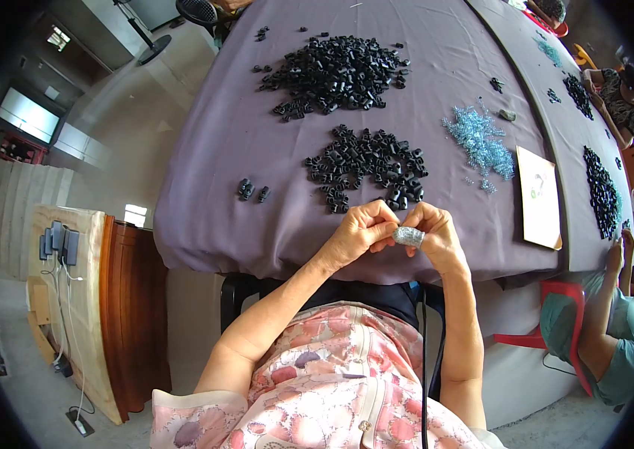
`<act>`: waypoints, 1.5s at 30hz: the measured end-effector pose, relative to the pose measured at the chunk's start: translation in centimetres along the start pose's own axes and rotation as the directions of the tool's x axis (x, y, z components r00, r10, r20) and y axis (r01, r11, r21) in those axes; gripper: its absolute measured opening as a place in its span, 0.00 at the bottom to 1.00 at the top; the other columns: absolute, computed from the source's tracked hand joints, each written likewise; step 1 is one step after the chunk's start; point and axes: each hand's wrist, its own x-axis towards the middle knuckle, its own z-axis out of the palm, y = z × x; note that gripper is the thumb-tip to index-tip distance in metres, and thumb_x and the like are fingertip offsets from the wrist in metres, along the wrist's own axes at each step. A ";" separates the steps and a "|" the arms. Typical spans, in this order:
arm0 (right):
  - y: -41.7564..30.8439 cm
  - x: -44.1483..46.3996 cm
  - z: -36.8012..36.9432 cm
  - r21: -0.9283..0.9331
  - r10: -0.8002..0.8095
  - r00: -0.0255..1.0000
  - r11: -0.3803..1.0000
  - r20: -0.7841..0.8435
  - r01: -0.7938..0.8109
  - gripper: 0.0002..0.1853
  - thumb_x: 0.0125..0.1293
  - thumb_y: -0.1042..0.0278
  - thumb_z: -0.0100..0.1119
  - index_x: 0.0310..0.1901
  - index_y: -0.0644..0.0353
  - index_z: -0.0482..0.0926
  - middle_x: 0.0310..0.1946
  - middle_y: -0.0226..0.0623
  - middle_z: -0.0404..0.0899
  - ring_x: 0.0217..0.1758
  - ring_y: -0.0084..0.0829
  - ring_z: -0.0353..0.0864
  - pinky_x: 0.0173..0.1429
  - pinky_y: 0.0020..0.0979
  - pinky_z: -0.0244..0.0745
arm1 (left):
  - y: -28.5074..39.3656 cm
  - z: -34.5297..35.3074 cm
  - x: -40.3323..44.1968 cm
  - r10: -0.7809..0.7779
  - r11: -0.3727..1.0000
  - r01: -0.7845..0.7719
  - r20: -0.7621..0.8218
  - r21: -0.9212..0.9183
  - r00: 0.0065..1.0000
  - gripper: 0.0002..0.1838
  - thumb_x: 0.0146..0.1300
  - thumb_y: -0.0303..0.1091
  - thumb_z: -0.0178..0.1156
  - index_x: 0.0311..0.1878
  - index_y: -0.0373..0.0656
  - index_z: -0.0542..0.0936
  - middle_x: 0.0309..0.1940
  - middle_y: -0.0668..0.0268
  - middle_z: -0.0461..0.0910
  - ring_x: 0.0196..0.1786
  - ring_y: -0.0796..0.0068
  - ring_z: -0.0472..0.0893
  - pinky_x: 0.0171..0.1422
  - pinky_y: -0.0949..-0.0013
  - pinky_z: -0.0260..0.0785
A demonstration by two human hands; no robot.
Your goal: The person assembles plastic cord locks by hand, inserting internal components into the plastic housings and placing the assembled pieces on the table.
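Observation:
My left hand (365,228) and my right hand (436,227) meet at the near edge of the cloth-covered table (219,217). Both have their fingers pinched together, and whatever small piece they hold is hidden between the fingertips. A silvery-grey wrap (409,237) sits at the right hand's fingers, apparently around its thumb. Just beyond the hands lies a loose pile of small black plastic parts (365,165). Two little groups of the same parts (246,188) rest to the left.
Farther back is a larger heap of black parts (339,71). Clear bluish small pieces (478,142) lie to the right, beside a white board (539,196). Other people sit along the right side, one on a red chair (575,329). A wooden cabinet (133,314) stands at left.

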 end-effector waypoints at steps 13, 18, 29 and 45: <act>-0.7 -0.7 1.7 -0.282 -0.078 0.996 0.958 -0.054 0.059 0.19 0.51 0.85 0.60 0.47 0.62 0.78 0.22 0.22 0.68 0.26 0.15 0.70 0.29 0.20 0.71 | 0.9 0.5 0.1 -0.035 0.997 0.033 -0.022 -0.067 0.999 0.13 0.66 0.33 0.54 0.51 0.43 0.67 0.26 0.73 0.74 0.20 0.89 0.66 0.23 0.84 0.58; 0.0 -0.6 1.1 -0.379 -0.167 0.984 0.916 -0.058 0.134 0.17 0.52 0.83 0.60 0.46 0.61 0.78 0.24 0.27 0.70 0.29 0.19 0.71 0.35 0.24 0.69 | 0.1 0.1 0.2 0.001 0.999 -0.002 -0.019 -0.053 1.000 0.16 0.68 0.43 0.50 0.51 0.42 0.68 0.24 0.71 0.71 0.21 0.86 0.69 0.24 0.81 0.61; -1.6 -0.5 1.0 -0.673 -0.453 0.891 0.672 -0.043 0.309 0.14 0.48 0.79 0.61 0.40 0.61 0.75 0.27 0.36 0.67 0.28 0.31 0.70 0.33 0.28 0.66 | 0.4 0.5 0.2 -0.030 0.950 0.024 -0.012 -0.310 0.999 0.19 0.68 0.46 0.48 0.53 0.43 0.68 0.35 0.66 0.78 0.36 0.75 0.79 0.40 0.69 0.73; -0.9 -0.7 2.5 -0.635 -0.449 0.888 0.716 -0.100 0.290 0.22 0.44 0.78 0.68 0.45 0.60 0.76 0.25 0.29 0.67 0.25 0.22 0.65 0.29 0.23 0.62 | 4.2 -1.9 -2.5 0.158 0.975 -0.098 -0.313 0.199 0.936 0.09 0.58 0.24 0.60 0.43 0.36 0.76 0.31 0.64 0.79 0.34 0.78 0.80 0.39 0.75 0.74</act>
